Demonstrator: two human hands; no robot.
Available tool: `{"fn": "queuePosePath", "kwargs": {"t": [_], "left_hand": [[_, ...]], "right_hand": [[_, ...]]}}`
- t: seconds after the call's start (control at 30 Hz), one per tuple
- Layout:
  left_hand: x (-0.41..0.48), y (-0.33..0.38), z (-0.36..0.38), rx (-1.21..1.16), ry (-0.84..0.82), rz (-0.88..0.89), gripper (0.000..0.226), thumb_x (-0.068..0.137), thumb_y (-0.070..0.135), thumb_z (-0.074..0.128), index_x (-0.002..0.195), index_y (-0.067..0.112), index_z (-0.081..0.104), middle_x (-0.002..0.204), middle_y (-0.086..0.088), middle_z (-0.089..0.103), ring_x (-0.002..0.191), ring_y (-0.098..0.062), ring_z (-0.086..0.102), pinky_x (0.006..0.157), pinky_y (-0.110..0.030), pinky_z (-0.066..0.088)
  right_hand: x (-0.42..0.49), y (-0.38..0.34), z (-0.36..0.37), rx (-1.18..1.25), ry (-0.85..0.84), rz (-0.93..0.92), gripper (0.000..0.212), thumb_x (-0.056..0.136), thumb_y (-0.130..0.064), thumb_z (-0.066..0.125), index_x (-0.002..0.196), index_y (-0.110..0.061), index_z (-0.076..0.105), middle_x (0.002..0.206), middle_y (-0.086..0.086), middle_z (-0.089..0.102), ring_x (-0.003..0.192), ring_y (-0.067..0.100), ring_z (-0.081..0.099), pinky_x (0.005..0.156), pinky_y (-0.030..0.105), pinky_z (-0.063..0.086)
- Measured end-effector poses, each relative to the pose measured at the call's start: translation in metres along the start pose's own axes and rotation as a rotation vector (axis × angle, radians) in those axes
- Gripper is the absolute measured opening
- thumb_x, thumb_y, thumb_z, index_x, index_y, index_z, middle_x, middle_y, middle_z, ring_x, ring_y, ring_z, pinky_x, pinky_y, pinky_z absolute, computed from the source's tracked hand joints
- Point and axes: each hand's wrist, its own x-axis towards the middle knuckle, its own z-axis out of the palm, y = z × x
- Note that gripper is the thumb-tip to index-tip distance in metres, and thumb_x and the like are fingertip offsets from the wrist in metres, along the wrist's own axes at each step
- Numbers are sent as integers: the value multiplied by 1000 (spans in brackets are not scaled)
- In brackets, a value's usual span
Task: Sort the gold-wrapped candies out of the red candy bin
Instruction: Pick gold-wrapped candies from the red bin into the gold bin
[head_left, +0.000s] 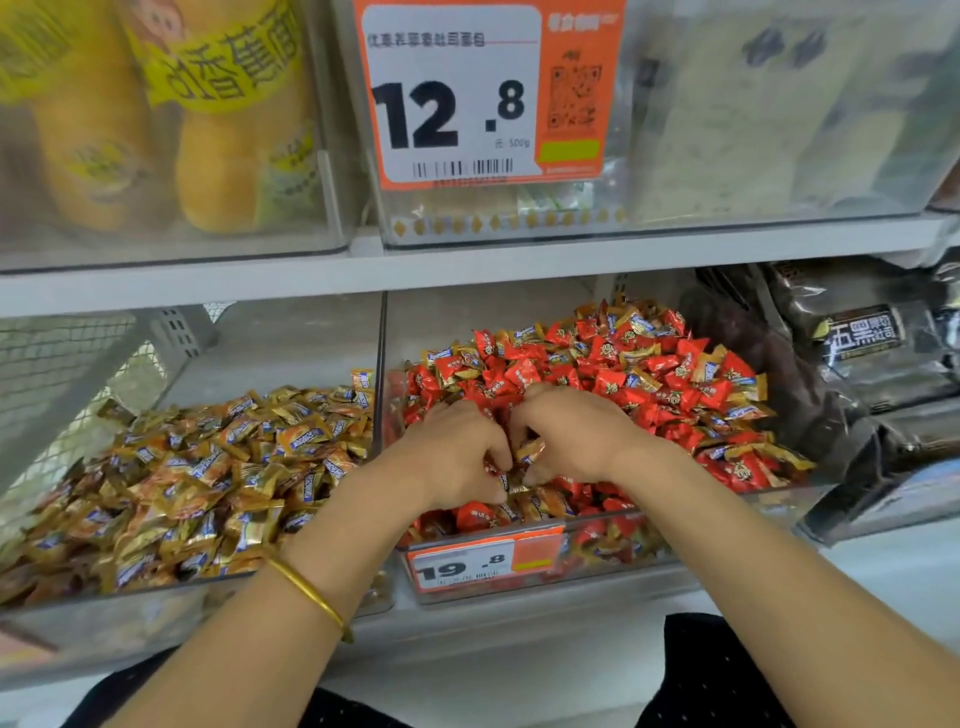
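Clutching gold-wrapped candies mid-frame in red candy bin, left hand and right hand curled closed round them. Keep cupped, shed red candies before carrying to gold-candy bin at lower left

Both forearms are stretched forward over the front wall of the red candy bin. The left hand and right hand are held knuckles-up, nearly touching, with fingers curled down. Gold candies are pinched between fingers and thumbs.

Orange price tag, dark packets, yellow bags
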Motion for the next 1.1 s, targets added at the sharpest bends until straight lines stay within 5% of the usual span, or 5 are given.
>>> {"fn": "queuePosePath", "kwargs": {"t": [0.23, 0.43, 0.7, 0.83, 1.1], "left_hand": [[3, 3, 7, 73, -54, 16, 29, 82, 22, 68, 110, 29, 64, 107, 1, 36, 124, -29, 32, 103, -43, 35], [5, -1, 2, 35, 79, 4, 24, 76, 35, 73, 92, 20, 61, 104, 1, 49, 105, -21, 40, 96, -39, 39], [5, 2, 0, -163, 331, -103, 27, 80, 18, 68, 73, 21, 42, 73, 4, 47, 77, -21, 51, 58, -30, 35], [4, 1, 1, -191, 273, -102, 24, 84, 16, 63, 104, 23, 50, 93, 4, 58, 84, -20, 57, 75, -34, 47], [6, 1, -1, -189, 150, -124, 19, 90, 4, 53, 100, 18, 58, 120, -3, 58, 106, -19, 54, 85, -28, 44]], "right_hand": [[-25, 9, -21, 951, 302, 32, 22, 75, -20, 77, 86, -15, 58, 86, -1, 65, 81, 7, 61, 69, 14, 45], [-38, 5, -21, 1170, 117, 58, 14, 89, -15, 61, 103, -17, 62, 93, 1, 62, 75, 11, 64, 61, 24, 54], [-42, 5, -22, 825, 67, 21, 19, 89, -2, 55, 84, -15, 69, 64, -4, 61, 45, 1, 50, 51, 12, 43], [-35, 3, -9, 411, -79, -122, 25, 87, -17, 65, 112, -16, 69, 77, -24, 48, 69, -11, 46, 63, -1, 33], [-21, -1, 1, 88, -292, -135, 56, 89, -29, 62, 140, -31, 40, 130, 5, 48, 116, 23, 47, 93, 34, 44]]}}
